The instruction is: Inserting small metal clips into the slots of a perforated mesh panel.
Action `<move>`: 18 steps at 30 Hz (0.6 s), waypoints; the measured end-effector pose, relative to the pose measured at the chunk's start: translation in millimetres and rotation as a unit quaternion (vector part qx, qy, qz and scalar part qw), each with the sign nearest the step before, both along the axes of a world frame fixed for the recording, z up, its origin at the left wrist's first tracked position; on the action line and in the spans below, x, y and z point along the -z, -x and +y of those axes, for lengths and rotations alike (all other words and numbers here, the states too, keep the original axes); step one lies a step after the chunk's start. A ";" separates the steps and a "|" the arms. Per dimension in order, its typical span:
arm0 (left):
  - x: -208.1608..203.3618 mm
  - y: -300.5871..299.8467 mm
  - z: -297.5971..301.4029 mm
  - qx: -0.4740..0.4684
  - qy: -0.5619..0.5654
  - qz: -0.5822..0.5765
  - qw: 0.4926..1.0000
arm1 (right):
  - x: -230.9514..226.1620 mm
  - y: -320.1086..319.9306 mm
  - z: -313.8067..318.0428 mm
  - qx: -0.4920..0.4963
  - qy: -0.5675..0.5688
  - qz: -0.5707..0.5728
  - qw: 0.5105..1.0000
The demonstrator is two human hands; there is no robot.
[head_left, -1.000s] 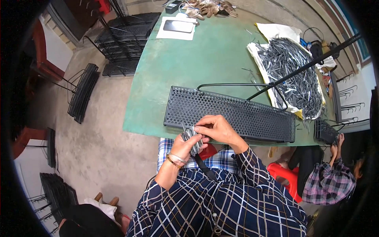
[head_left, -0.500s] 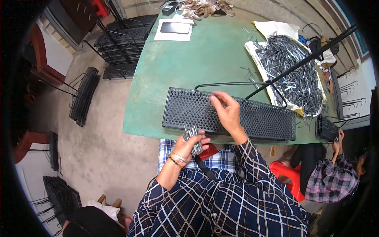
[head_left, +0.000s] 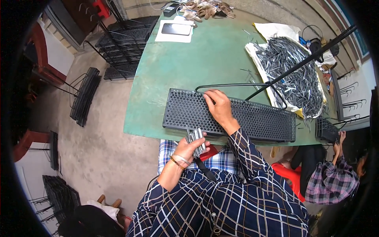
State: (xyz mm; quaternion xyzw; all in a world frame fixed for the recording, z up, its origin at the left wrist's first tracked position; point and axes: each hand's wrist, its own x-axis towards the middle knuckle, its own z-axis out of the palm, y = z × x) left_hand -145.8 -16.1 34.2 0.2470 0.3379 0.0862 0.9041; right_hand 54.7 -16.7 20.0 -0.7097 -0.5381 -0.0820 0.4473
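Observation:
A long black perforated metal tray (head_left: 262, 120) with a bent wire frame at its far side lies along the near edge of the green table (head_left: 185, 59). In my left hand (head_left: 185, 151), just off that edge, is a bundle of short silvery metal pins (head_left: 195, 140), their ends poking up past my thumb. My right hand (head_left: 219, 108) reaches over the tray's left half, fingers curled together at its far long edge near the wire frame. Whatever the right fingertips pinch, if anything, is hidden by the hand.
A large heap of loose metal pins (head_left: 292, 75) fills an opened white sack (head_left: 272, 29) on the right. A black rod (head_left: 312, 57) slants above it. A phone (head_left: 175, 29) and gloves (head_left: 205, 8) lie at the back. Another person (head_left: 331, 177) works at the right.
My right hand has moved a little left and come down onto the tray's far edge. My left hand, still holding the pins, has shifted slightly right.

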 end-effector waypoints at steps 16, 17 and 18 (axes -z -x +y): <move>-14.4 -7.1 4.6 -0.042 -0.038 0.034 0.998 | -42.8 34.1 -52.4 -0.179 0.247 0.513 0.802; -13.4 -7.9 3.9 -0.041 -0.038 0.034 0.998 | -39.4 33.9 -53.4 -0.178 0.246 0.513 0.803; -11.6 -8.4 2.9 -0.044 -0.036 0.037 0.998 | -34.4 35.0 -54.5 -0.180 0.229 0.504 0.813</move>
